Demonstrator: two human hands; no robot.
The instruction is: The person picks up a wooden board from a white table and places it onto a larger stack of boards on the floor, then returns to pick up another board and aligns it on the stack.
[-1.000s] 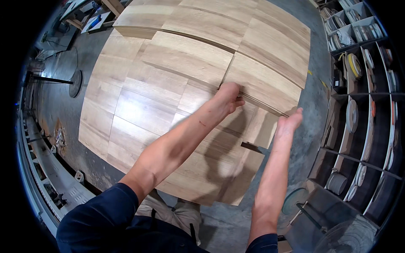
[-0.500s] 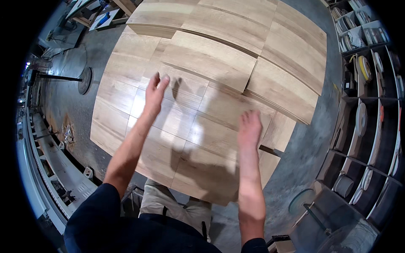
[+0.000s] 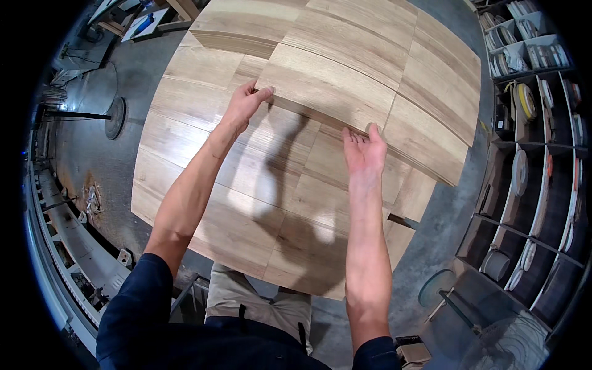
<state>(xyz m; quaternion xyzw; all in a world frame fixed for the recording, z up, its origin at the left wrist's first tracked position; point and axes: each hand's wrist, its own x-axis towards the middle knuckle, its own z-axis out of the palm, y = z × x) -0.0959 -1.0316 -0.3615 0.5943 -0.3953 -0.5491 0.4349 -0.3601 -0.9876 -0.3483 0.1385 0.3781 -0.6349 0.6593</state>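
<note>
Left grip (image 3: 242, 108) and right grip (image 3: 366, 153) around the near edge of a pale, brown-streaked, wood-grain board (image 3: 330, 77)

Grey concrete floor (image 3: 139, 71) surrounds the middle, with a pale sheen of light toward 10 o'clock. There, a black pole (image 3: 77, 115) runs to a round base (image 3: 115, 128). Between 10 and 11, a white panel (image 3: 157, 23) carries a blue tool (image 3: 143, 25) beside pale timber (image 3: 183, 8). Scraps (image 3: 92, 200) litter the floor at 9. A long grey machine (image 3: 106, 265) curves along 8. Dark shelves (image 3: 530, 143), split into compartments, span 2 to 4, holding rolls, one of them yellow-ringed (image 3: 526, 102). A second round base (image 3: 435, 288) stands at 4, near clear plastic (image 3: 509, 348); a box (image 3: 414, 353) sits at 5.
</note>
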